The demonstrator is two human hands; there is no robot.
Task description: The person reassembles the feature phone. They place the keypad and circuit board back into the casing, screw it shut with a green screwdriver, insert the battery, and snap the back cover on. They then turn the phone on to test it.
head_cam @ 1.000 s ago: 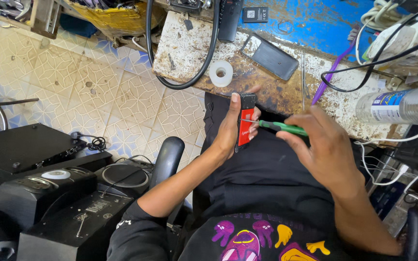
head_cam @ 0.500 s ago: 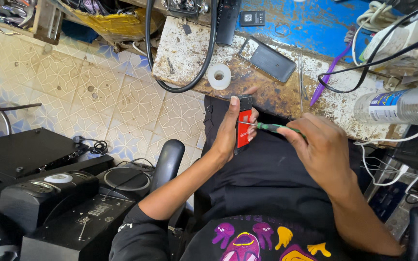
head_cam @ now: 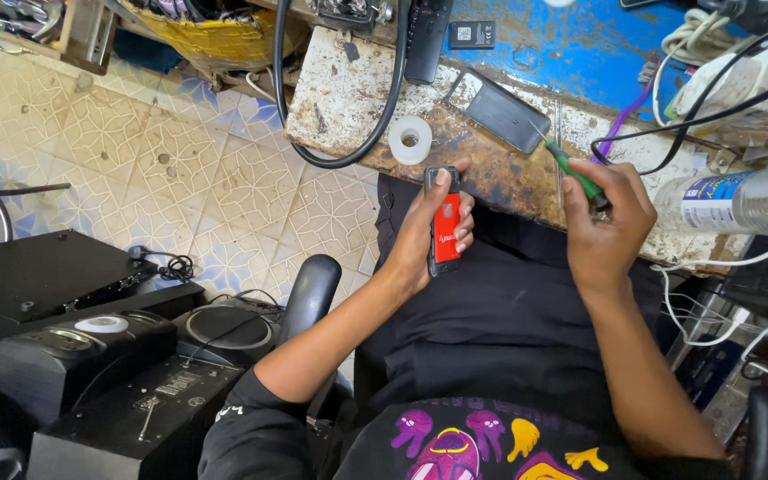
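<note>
My left hand (head_cam: 433, 227) grips a small phone with a red inner face (head_cam: 444, 224), held upright over my lap just below the bench edge. My right hand (head_cam: 604, 222) holds a green-handled screwdriver (head_cam: 572, 169), its tip pointing up and left toward a dark phone back cover (head_cam: 500, 111) lying on the bench. The screwdriver tip is well apart from the red phone. A roll of white tape (head_cam: 410, 140) rests on the bench just above my left hand.
The worn workbench (head_cam: 340, 84) carries a thick black cable loop (head_cam: 348, 133), a purple tool (head_cam: 622, 120), white power strips (head_cam: 740, 76) and a plastic bottle (head_cam: 740, 200). Black speakers and audio gear (head_cam: 91, 356) stand on the tiled floor at left.
My right hand has pulled the screwdriver away from the red phone and moved up and right toward the bench. The left hand still holds the phone.
</note>
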